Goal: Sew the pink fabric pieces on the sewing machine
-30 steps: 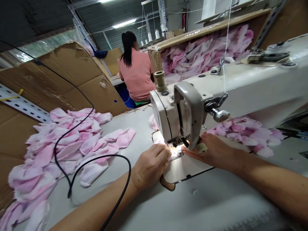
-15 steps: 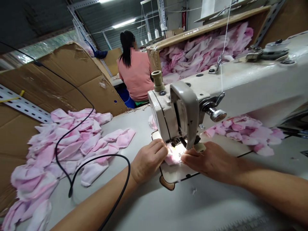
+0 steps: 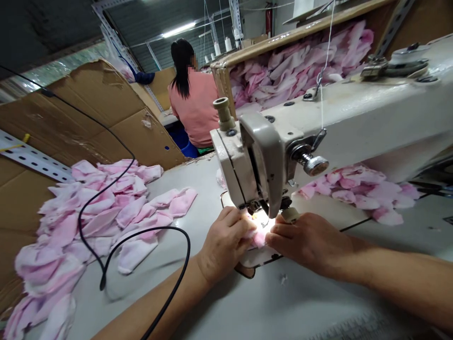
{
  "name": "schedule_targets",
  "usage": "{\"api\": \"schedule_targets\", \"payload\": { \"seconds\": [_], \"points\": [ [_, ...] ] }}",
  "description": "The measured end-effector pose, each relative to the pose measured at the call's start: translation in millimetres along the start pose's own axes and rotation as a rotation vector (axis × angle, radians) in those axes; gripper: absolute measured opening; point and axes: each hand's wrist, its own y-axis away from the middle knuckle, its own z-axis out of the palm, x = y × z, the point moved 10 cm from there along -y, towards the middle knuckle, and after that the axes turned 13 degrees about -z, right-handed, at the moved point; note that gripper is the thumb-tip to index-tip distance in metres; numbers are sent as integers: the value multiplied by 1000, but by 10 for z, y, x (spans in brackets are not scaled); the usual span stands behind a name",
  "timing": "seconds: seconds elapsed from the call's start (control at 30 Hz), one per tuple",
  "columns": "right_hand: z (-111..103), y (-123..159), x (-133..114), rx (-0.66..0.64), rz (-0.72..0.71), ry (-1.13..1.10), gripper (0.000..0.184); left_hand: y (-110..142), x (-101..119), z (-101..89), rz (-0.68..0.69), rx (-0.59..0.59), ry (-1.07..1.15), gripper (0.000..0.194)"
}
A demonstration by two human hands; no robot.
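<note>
A: Left hand (image 3: 224, 244)?
B: Fingers pinched together on pink cloth (image 3: 259, 238).
A: Right hand (image 3: 307, 243)?
B: Fingertips at the cloth's other side; can't tell if gripping.
A: Cloth's where?
B: Between both hands, lit, at the sewing machine (image 3: 354, 123). Big pink pile (image 3: 109, 212) on table (image 3: 283, 307), left; smaller pile (image 3: 368, 191) right.

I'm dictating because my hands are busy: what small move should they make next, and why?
I'd probably ease the pink-and-white fabric slightly away from you, guiding with both hands. It lies in the bright light under the sewing machine; the left hand seems to grip its left side, and the right hand is at its right edge.
</note>
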Motion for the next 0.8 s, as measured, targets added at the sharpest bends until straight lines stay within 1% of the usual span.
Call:
{"api": "schedule_targets", "payload": {
  "seconds": [0.07, 0.1, 0.13, 0.2, 0.27, 0.37, 0.43, 0.5, 0.57, 0.67, 0.8],
  "points": [
    [15, 4, 4, -22, 7, 3, 17, 4, -48, 6, -45, -6, 54, 3],
    [18, 6, 6, -28, 11, 5, 16, 9, -54, 9, -44, -10, 70, 6],
    [27, 7, 6, -38, 14, 1, 16, 16, -48, 14, -29, -13, 77, 9],
    [51, 11, 4, -58, 20, -19, 15, 27, -25, 30, 19, -17, 54, 7],
    [62, 15, 11, -56, 38, -27, 15, 28, -12, 64, 58, -21, -17, 6],
    [43, 13, 9, -10, 55, 3, 17, 25, 31, 132, 131, -26, -153, 15],
    [56, 9, 7, -7, 65, 11, 17, 23, 69, 141, 175, 11, -257, 17],
    [89, 5, 8, -33, 75, 3, 17, 22, 94, 124, 196, 65, -350, 17],
    [122, 2, 1, -63, 77, -11, 16, 25, 107, 116, 206, 91, -391, 17],
    [115, 0, -9, -58, 81, 3, 15, 17, 55, 121, 159, 64, -348, 14],
    [64, -4, -27, -13, 77, 34, 18, -1, -108, 137, -3, -16, -191, 12]
  ]
}}
